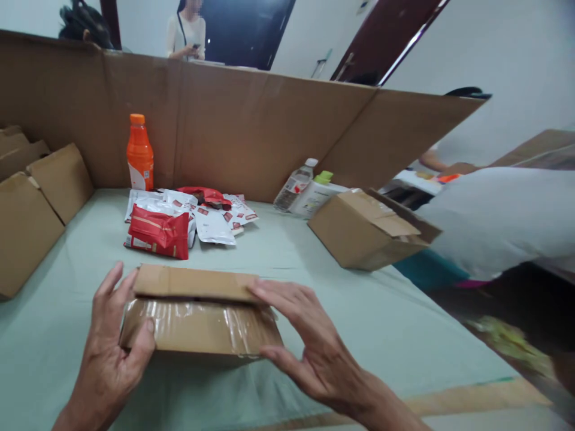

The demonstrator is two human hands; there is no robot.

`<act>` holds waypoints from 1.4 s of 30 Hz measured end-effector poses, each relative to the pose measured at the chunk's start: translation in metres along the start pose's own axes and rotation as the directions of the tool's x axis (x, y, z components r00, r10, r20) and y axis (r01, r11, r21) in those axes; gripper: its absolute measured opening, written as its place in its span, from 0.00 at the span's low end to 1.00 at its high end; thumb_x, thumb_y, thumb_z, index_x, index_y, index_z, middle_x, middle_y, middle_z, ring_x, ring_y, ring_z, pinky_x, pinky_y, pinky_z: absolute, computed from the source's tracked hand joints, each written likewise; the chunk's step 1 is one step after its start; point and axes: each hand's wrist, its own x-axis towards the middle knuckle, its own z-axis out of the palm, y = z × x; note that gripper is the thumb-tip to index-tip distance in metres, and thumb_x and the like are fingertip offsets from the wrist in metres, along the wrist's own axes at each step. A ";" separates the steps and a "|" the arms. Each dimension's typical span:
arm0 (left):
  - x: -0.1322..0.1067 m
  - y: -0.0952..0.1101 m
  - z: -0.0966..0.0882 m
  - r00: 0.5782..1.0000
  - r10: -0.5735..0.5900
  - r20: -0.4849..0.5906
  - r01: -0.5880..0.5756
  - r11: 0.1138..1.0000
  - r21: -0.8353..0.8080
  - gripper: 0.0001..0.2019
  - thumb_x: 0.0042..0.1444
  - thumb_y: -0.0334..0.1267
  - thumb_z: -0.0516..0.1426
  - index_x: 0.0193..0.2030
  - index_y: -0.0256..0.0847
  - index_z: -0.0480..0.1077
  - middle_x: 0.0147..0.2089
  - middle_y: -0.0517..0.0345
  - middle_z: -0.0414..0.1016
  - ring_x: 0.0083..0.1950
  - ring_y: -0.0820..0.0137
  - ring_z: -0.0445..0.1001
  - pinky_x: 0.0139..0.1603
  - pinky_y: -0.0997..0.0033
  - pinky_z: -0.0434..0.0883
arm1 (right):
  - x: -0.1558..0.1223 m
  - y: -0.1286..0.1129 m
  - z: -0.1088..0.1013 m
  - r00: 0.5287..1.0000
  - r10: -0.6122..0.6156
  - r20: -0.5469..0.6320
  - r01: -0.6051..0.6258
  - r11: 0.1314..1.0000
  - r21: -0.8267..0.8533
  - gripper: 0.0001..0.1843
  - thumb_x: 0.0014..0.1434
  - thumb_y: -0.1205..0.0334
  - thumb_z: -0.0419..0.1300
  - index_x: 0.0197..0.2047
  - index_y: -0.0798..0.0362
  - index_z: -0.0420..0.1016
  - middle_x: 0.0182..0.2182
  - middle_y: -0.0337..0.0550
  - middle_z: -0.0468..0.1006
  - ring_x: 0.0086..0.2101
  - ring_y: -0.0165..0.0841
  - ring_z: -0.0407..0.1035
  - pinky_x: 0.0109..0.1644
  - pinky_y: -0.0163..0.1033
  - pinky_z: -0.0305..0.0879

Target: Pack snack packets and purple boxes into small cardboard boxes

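A small cardboard box (211, 328) with clear tape across its side is between my two hands at the front of the table. My left hand (112, 341) holds its left end, thumb on the taped side and fingers behind the edge. On the right end is my right hand (309, 347), its fingers on the top flap (193, 282) and its thumb at the lower corner. A dark gap runs between the flap and the taped side. Beyond the box lie a red snack packet (159, 232) and several white packets (214, 226).
An orange bottle (140, 155) stands behind the packets. A clear bottle (295, 184) and a white bottle with green cap (317, 194) lean against the cardboard partition (233, 126). Cardboard boxes sit left (27, 227) and right (366, 230). Other people are beyond the partition and at right.
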 end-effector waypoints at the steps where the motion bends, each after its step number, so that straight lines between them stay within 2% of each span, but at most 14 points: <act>1: 0.000 0.000 0.000 0.999 0.028 0.029 -0.028 1.000 -0.006 0.27 0.69 0.35 0.52 0.73 0.56 0.55 0.76 0.49 0.55 0.73 0.49 0.60 0.68 0.34 0.66 | -0.007 -0.002 0.000 0.999 -0.018 0.028 0.018 1.000 -0.006 0.37 0.69 0.48 0.56 0.75 0.49 0.52 0.61 0.57 0.74 0.60 0.51 0.68 0.59 0.59 0.65; 3: 0.003 -0.001 -0.001 0.994 0.091 0.063 -0.090 0.996 -0.016 0.21 0.69 0.33 0.50 0.66 0.52 0.63 0.74 0.51 0.58 0.72 0.54 0.62 0.68 0.42 0.67 | -0.011 -0.004 -0.004 0.992 -0.044 0.117 0.046 0.999 -0.017 0.40 0.68 0.45 0.57 0.75 0.50 0.50 0.61 0.58 0.74 0.59 0.51 0.68 0.59 0.59 0.65; 5: 0.006 -0.004 -0.001 0.987 0.145 0.072 -0.144 0.989 -0.024 0.17 0.68 0.31 0.50 0.60 0.49 0.68 0.72 0.52 0.61 0.71 0.56 0.63 0.68 0.45 0.67 | -0.002 -0.005 -0.010 0.973 -0.060 0.222 0.071 0.997 -0.039 0.39 0.64 0.44 0.61 0.72 0.50 0.58 0.63 0.59 0.71 0.61 0.52 0.67 0.62 0.62 0.62; 10: 0.010 -0.014 -0.001 0.979 0.190 0.069 -0.187 0.981 -0.051 0.16 0.68 0.32 0.51 0.58 0.49 0.70 0.71 0.52 0.61 0.70 0.53 0.63 0.67 0.41 0.66 | 0.045 -0.007 -0.012 0.858 -0.011 0.513 0.042 0.998 -0.049 0.48 0.53 0.40 0.69 0.72 0.50 0.62 0.73 0.65 0.54 0.70 0.62 0.48 0.68 0.73 0.48; 12: 0.011 -0.018 0.000 0.981 0.184 0.056 -0.181 0.982 -0.055 0.15 0.68 0.33 0.51 0.58 0.50 0.71 0.72 0.54 0.61 0.70 0.52 0.63 0.67 0.40 0.65 | 0.057 -0.005 -0.011 0.817 -0.014 0.576 0.023 1.000 -0.007 0.51 0.52 0.40 0.70 0.73 0.48 0.60 0.74 0.64 0.50 0.72 0.60 0.45 0.68 0.71 0.49; 14: 0.010 -0.020 0.001 0.985 0.169 0.028 -0.167 0.984 -0.059 0.15 0.68 0.34 0.52 0.57 0.51 0.72 0.72 0.55 0.62 0.70 0.52 0.63 0.69 0.39 0.63 | 0.060 -0.004 -0.011 0.814 -0.019 0.580 0.014 1.000 0.013 0.49 0.53 0.42 0.70 0.73 0.47 0.61 0.75 0.61 0.49 0.71 0.58 0.46 0.68 0.68 0.52; 17: 0.010 -0.019 0.003 0.989 0.145 0.024 -0.143 0.986 -0.081 0.14 0.68 0.37 0.53 0.56 0.53 0.73 0.72 0.59 0.62 0.70 0.52 0.64 0.72 0.39 0.60 | 0.052 -0.004 -0.016 0.845 -0.007 0.535 0.003 1.000 0.008 0.44 0.54 0.49 0.69 0.72 0.47 0.64 0.73 0.60 0.55 0.69 0.55 0.52 0.66 0.67 0.55; 22: 0.007 -0.004 0.021 0.958 0.192 0.212 -0.170 0.978 -0.118 0.20 0.71 0.42 0.50 0.66 0.60 0.67 0.77 0.60 0.54 0.74 0.49 0.60 0.68 0.36 0.67 | 0.012 -0.006 -0.039 0.869 0.105 0.483 -0.113 0.994 -0.012 0.42 0.52 0.57 0.67 0.70 0.47 0.67 0.70 0.58 0.59 0.68 0.52 0.54 0.67 0.65 0.56; 26: -0.001 0.007 0.047 0.930 0.210 0.301 -0.185 0.977 -0.111 0.25 0.72 0.43 0.50 0.74 0.57 0.55 0.79 0.51 0.50 0.74 0.48 0.61 0.63 0.39 0.73 | -0.050 0.014 -0.072 0.871 0.308 0.382 -0.278 0.951 -0.132 0.40 0.54 0.62 0.65 0.70 0.44 0.67 0.70 0.55 0.60 0.67 0.51 0.57 0.67 0.63 0.59; 30: -0.012 -0.001 0.066 0.919 0.247 0.306 -0.231 0.969 -0.088 0.24 0.67 0.41 0.55 0.69 0.52 0.65 0.76 0.45 0.57 0.69 0.47 0.70 0.52 0.53 0.82 | -0.131 0.063 -0.117 0.847 0.502 0.177 -0.453 0.854 -0.256 0.33 0.59 0.54 0.65 0.67 0.44 0.71 0.66 0.58 0.65 0.63 0.53 0.65 0.63 0.65 0.64; 33: -0.017 -0.017 0.076 0.910 0.292 0.295 -0.280 0.956 -0.084 0.21 0.65 0.40 0.57 0.65 0.48 0.69 0.74 0.41 0.62 0.63 0.48 0.76 0.38 0.67 0.84 | -0.184 0.105 -0.147 0.793 0.609 -0.027 -0.584 0.747 -0.319 0.26 0.60 0.50 0.65 0.61 0.46 0.78 0.60 0.59 0.72 0.58 0.56 0.70 0.60 0.63 0.66; 37: -0.020 -0.039 0.092 0.909 0.340 0.241 -0.357 0.934 0.031 0.16 0.66 0.39 0.56 0.59 0.44 0.73 0.68 0.39 0.68 0.61 0.49 0.78 0.48 0.56 0.83 | -0.217 0.149 -0.170 0.618 0.699 -0.360 -0.786 0.533 -0.314 0.18 0.68 0.54 0.56 0.53 0.51 0.82 0.55 0.63 0.76 0.56 0.55 0.72 0.59 0.54 0.66; 39: -0.021 -0.048 0.099 0.917 0.341 0.208 -0.365 0.927 0.085 0.14 0.66 0.39 0.54 0.56 0.44 0.73 0.66 0.40 0.70 0.61 0.51 0.77 0.53 0.51 0.82 | -0.216 0.167 -0.176 0.527 0.756 -0.388 -0.848 0.434 -0.305 0.20 0.69 0.54 0.54 0.54 0.53 0.81 0.56 0.63 0.75 0.58 0.53 0.71 0.58 0.50 0.66; 42: -0.024 -0.057 0.107 0.912 0.358 0.202 -0.388 0.911 0.137 0.14 0.66 0.39 0.53 0.54 0.44 0.74 0.65 0.42 0.71 0.60 0.51 0.78 0.53 0.49 0.81 | -0.206 0.195 -0.184 0.455 0.835 -0.310 -0.872 0.347 -0.345 0.20 0.63 0.57 0.61 0.55 0.54 0.80 0.56 0.60 0.77 0.56 0.50 0.72 0.55 0.46 0.68</act>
